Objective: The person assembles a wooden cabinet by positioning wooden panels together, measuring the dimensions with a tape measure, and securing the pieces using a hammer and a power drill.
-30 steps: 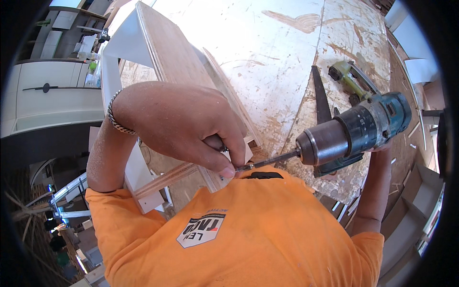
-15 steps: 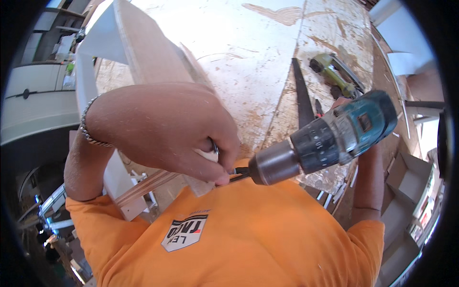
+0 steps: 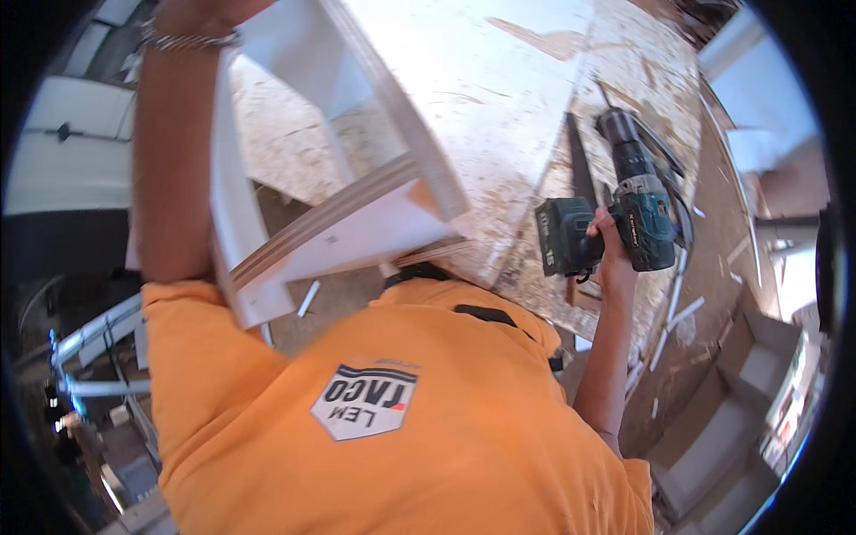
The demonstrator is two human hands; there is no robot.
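My right hand (image 3: 612, 248) is wrapped round the grip of a teal and black cordless drill (image 3: 649, 209), its bit pointing away from me over the right side of the worktable (image 3: 499, 160). Up at the top left edge is my left hand (image 3: 209, 13), beyond the far end of a white box-like wooden frame (image 3: 357, 234) with raw plywood edges. The picture cuts off its fingers, so what they touch is hidden. That frame stands on my left, along my left forearm and against the table.
A dark saw blade (image 3: 581, 165) lies on the table beside the drill, partly covered by it. Brown open boxes (image 3: 713, 428) stand at the lower right. White strips and scraps (image 3: 682, 312) litter the floor to the right of the table.
My left hand has left the drill's tip and reached far up and left. The drill has swung right and away, from pointing left to pointing forward. More of the white frame shows.
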